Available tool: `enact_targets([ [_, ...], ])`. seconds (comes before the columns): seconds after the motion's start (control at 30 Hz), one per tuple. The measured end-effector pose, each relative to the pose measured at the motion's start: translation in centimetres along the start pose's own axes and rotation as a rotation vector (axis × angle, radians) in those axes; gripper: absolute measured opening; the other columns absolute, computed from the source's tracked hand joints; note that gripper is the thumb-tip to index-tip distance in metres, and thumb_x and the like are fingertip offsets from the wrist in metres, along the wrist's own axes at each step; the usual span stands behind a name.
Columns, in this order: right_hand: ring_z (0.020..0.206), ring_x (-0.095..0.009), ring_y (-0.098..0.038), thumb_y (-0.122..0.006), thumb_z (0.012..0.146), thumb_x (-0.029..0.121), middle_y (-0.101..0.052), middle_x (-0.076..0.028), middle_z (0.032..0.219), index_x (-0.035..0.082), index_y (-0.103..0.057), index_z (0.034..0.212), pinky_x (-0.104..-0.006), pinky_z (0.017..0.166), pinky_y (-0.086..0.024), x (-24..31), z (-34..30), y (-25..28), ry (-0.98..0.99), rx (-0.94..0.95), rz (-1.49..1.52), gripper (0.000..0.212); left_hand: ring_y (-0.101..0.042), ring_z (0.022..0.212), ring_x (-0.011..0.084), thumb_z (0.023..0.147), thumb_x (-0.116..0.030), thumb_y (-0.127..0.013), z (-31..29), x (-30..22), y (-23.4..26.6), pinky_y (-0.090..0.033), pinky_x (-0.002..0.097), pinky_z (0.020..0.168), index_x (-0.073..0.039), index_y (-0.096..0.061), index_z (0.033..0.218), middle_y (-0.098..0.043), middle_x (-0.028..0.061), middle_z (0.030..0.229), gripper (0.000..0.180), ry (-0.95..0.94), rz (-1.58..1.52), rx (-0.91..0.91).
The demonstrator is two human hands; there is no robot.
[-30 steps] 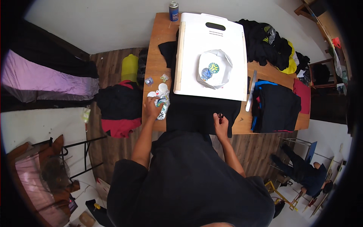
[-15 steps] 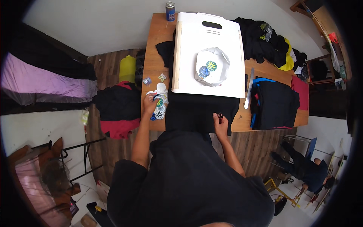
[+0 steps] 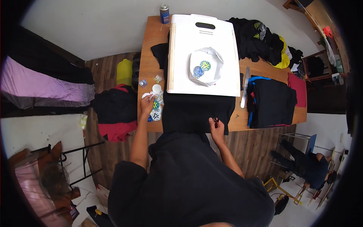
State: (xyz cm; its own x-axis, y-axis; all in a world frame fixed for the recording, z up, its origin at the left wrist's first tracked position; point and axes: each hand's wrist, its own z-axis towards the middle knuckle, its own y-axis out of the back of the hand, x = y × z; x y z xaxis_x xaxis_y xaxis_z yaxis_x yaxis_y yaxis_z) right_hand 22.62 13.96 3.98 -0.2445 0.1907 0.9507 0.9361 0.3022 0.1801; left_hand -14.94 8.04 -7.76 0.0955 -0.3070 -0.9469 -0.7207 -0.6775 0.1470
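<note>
My left hand (image 3: pixel 147 104) is over a pile of round patches (image 3: pixel 155 114) at the left edge of the table. Its fingers are pinched together at the pile's near side; what they hold, if anything, is too small to tell. My right hand (image 3: pixel 217 129) is closed around a small dark tool (image 3: pixel 216 122) with reddish parts, just above black cloth (image 3: pixel 193 111). That cloth runs under a large white panel (image 3: pixel 227 41) with a slot handle. On the panel, a crumpled white bag (image 3: pixel 218 72) with an open top contains two round patches (image 3: pixel 204 66), one yellow-green and one blue.
Folded black garments (image 3: pixel 273 102) and a metal ruler (image 3: pixel 245 89) lie to the right. Heaped dark clothes (image 3: pixel 253 41) occupy the far right corner. A spray can (image 3: pixel 164 14) stands at the back. Clothing (image 3: pixel 115 106) is stacked left of the table; another person (image 3: pixel 315 170) is at lower right.
The view has shifted slightly, so the table appears further left. My left fingers have moved a little among the patches. My right hand keeps its grip on the dark tool.
</note>
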Motion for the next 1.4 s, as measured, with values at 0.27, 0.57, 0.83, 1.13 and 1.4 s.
enact_targets([
  [0.27,0.057,-0.002,-0.031,-0.06,0.096,0.024,-0.034,0.01,0.061,0.011,-0.041,0.065,-0.0238,0.05,-0.025,0.8,1.6,1.4,-0.07,-0.02,-0.06,0.039,-0.065,0.08,0.0234,0.088,-0.025,-0.067,-1.8,-3.9,0.1,-0.048,0.0331,0.069,-0.006,-0.073,0.102,-0.068,0.011,0.09,0.024,-0.34,0.617,-0.048],
  [0.57,0.052,-0.002,-0.032,-0.061,0.096,0.026,-0.037,0.009,0.058,0.013,-0.043,0.065,-0.0229,0.047,-0.026,2.8,7.1,3.6,-0.091,-0.106,-0.168,0.038,-0.056,0.07,0.0121,0.086,-0.018,-0.072,-4.5,-7.6,-1.2,-0.046,0.0268,0.065,-0.007,-0.074,0.103,-0.069,0.0063,0.082,0.021,-0.237,0.527,-0.047],
  [0.83,0.049,-0.006,-0.044,-0.064,0.093,0.032,-0.044,0.003,0.064,0.012,-0.04,0.082,-0.023,0.044,-0.037,7.4,15.9,2.7,0.047,-0.099,0.098,0.034,-0.061,0.072,0.006,0.083,-0.004,-0.075,-8.3,-11.1,-4.2,-0.048,0.0181,0.064,0.007,-0.065,0.092,-0.068,0.0066,0.082,0.018,-0.184,-0.129,-0.156],
  [1.13,0.063,-0.012,-0.045,-0.065,0.079,0.013,-0.048,-0.003,0.071,0.004,-0.045,0.081,-0.028,0.06,-0.041,8.6,17.5,1.8,0.169,-0.04,-0.136,0.021,-0.063,0.072,0.0097,0.087,-0.005,-0.071,-12.9,-17.9,-8.7,-0.05,0.0201,0.065,0.004,-0.058,0.099,-0.066,0.0085,0.085,0.021,-0.107,-0.329,-0.083],
  [1.4,0.056,-0.008,-0.048,-0.058,0.082,0.006,-0.045,0.001,0.07,0.008,-0.043,0.087,-0.024,0.051,-0.041,5.6,14.0,4.8,0.044,0.132,-0.153,0.016,-0.063,0.081,0.0099,0.09,-0.007,-0.068,-13.0,-20.5,-11.4,-0.049,0.0193,0.071,0.008,-0.058,0.109,-0.066,0.0086,0.092,0.026,-0.171,-0.387,-0.047],
])
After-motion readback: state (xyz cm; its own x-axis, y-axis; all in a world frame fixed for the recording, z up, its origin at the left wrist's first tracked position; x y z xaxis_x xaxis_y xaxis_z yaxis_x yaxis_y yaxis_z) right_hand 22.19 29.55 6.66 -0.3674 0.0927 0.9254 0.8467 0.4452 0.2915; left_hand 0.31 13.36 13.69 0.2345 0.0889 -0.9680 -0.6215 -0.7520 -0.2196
